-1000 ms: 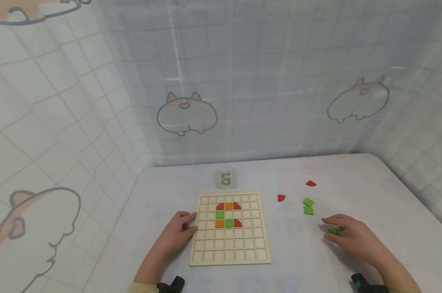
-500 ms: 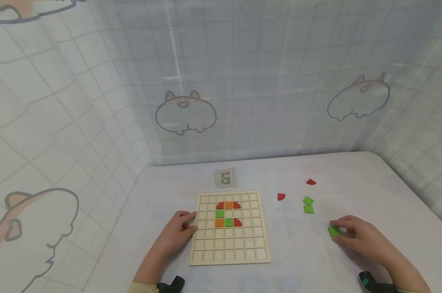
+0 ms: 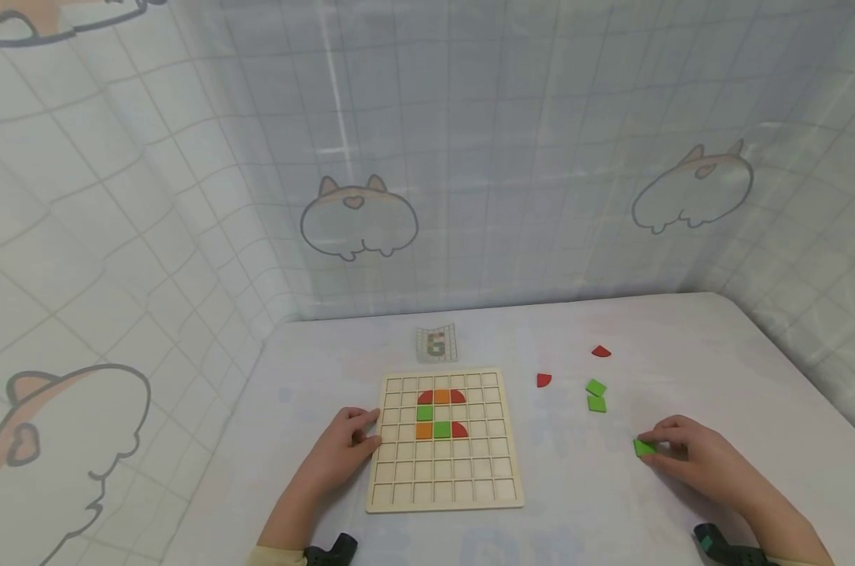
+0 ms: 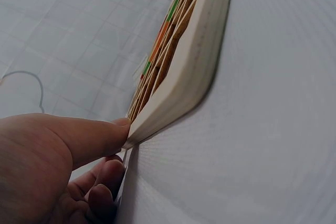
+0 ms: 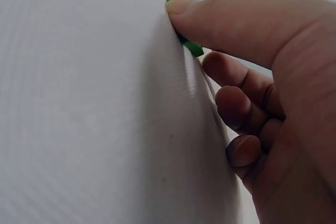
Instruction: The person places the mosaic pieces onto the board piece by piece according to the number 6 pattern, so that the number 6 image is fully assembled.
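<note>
My left hand [image 3: 338, 452] is at the left edge of a wooden grid board [image 3: 444, 473], thumb and index fingertips against its side. In the left wrist view the thumb touches the board's pale edge [image 4: 191, 69], the other fingers loosely bent below. Set in the board are red quarter-round tiles [image 3: 458, 430], orange squares [image 3: 424, 431] and green squares [image 3: 442, 430]. On the right, my right hand [image 3: 699, 454] pinches a green square tile [image 3: 641, 448] between thumb and index finger, low over the table. The thumb partly covers this tile [image 5: 195, 47] in the right wrist view.
Two loose green squares [image 3: 596, 404] lie beyond the right hand. Farther off are two red quarter-round tiles [image 3: 543, 380]. Behind the board, a small patterned card [image 3: 436, 344] lies on the white table [image 3: 569, 479]. Tiled-print curtains [image 3: 484, 196] enclose the table.
My right hand has drawn slightly right, and its fingers have closed in on the green square, which shows more now. The left hand and board have stayed put.
</note>
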`<act>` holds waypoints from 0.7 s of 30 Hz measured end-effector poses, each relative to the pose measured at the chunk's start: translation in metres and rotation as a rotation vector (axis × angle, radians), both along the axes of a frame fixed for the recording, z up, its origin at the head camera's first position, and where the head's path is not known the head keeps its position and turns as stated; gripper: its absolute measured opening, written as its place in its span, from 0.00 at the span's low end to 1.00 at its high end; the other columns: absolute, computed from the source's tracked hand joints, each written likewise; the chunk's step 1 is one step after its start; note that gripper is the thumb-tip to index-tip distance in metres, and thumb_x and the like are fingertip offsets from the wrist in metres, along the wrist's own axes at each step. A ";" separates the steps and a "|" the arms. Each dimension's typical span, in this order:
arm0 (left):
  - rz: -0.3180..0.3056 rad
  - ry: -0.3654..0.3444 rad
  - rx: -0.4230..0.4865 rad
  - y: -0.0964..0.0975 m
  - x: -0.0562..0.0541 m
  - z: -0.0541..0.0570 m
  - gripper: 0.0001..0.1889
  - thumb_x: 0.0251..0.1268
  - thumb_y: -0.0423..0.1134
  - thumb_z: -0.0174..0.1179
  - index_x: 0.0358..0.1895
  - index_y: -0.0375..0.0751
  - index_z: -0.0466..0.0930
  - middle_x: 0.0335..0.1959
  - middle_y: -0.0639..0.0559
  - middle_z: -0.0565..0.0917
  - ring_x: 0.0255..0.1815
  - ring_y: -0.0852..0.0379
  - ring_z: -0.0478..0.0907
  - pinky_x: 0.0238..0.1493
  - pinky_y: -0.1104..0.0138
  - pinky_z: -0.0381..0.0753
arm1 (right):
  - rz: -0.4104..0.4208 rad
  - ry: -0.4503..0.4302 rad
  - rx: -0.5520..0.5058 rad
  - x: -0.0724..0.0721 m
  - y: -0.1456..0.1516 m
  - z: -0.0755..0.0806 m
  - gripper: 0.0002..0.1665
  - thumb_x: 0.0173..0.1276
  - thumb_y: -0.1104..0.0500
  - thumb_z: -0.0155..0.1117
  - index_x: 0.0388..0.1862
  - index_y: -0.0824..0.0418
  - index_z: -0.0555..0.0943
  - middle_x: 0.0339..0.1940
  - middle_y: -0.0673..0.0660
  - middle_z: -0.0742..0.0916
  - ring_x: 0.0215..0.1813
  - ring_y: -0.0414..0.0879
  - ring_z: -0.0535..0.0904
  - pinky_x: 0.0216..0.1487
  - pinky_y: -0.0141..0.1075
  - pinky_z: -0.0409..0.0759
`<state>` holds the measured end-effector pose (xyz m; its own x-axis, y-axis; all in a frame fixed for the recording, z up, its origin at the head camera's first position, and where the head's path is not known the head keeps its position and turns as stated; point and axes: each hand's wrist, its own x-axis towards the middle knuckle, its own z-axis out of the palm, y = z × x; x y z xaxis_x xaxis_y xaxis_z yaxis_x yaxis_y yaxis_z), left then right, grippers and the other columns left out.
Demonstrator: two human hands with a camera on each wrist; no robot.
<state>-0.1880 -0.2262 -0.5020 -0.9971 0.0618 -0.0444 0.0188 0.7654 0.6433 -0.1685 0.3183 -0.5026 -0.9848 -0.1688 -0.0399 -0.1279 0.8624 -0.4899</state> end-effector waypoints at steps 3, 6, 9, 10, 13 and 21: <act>0.000 0.000 0.002 0.000 0.000 0.000 0.27 0.65 0.39 0.67 0.68 0.42 0.75 0.53 0.51 0.72 0.41 0.57 0.69 0.39 0.63 0.71 | 0.014 0.027 0.008 0.000 -0.001 -0.001 0.16 0.56 0.44 0.77 0.41 0.47 0.88 0.41 0.45 0.80 0.40 0.42 0.73 0.40 0.40 0.75; 0.002 0.000 0.005 -0.001 0.000 -0.001 0.28 0.65 0.39 0.67 0.68 0.43 0.75 0.53 0.50 0.72 0.41 0.57 0.69 0.39 0.63 0.71 | 0.022 0.038 0.012 0.000 -0.003 -0.001 0.15 0.56 0.45 0.78 0.40 0.47 0.88 0.40 0.45 0.80 0.39 0.42 0.73 0.39 0.40 0.76; 0.002 0.001 0.007 -0.001 -0.001 -0.001 0.28 0.65 0.39 0.67 0.68 0.43 0.75 0.53 0.50 0.72 0.40 0.57 0.69 0.39 0.63 0.71 | 0.023 0.043 0.016 0.000 -0.004 -0.001 0.14 0.55 0.47 0.78 0.40 0.48 0.88 0.40 0.45 0.81 0.39 0.42 0.74 0.39 0.40 0.76; 0.002 0.002 0.008 -0.001 -0.001 -0.001 0.28 0.65 0.39 0.67 0.68 0.43 0.75 0.53 0.51 0.72 0.40 0.57 0.69 0.39 0.63 0.71 | 0.025 0.050 0.018 0.000 -0.005 -0.001 0.14 0.55 0.48 0.78 0.40 0.48 0.88 0.41 0.45 0.81 0.39 0.41 0.74 0.39 0.40 0.77; 0.000 0.004 0.007 -0.001 -0.001 -0.001 0.28 0.65 0.39 0.67 0.68 0.43 0.74 0.53 0.51 0.72 0.40 0.58 0.69 0.39 0.63 0.71 | 0.031 0.077 0.024 0.000 -0.006 -0.001 0.13 0.56 0.50 0.78 0.40 0.49 0.87 0.40 0.45 0.82 0.38 0.41 0.75 0.40 0.40 0.77; 0.004 -0.003 0.005 0.000 -0.001 -0.001 0.27 0.65 0.39 0.66 0.68 0.43 0.74 0.53 0.51 0.72 0.40 0.57 0.69 0.39 0.63 0.70 | 0.066 0.141 0.014 -0.002 -0.011 -0.001 0.13 0.57 0.50 0.78 0.41 0.47 0.87 0.39 0.40 0.82 0.37 0.36 0.74 0.40 0.38 0.78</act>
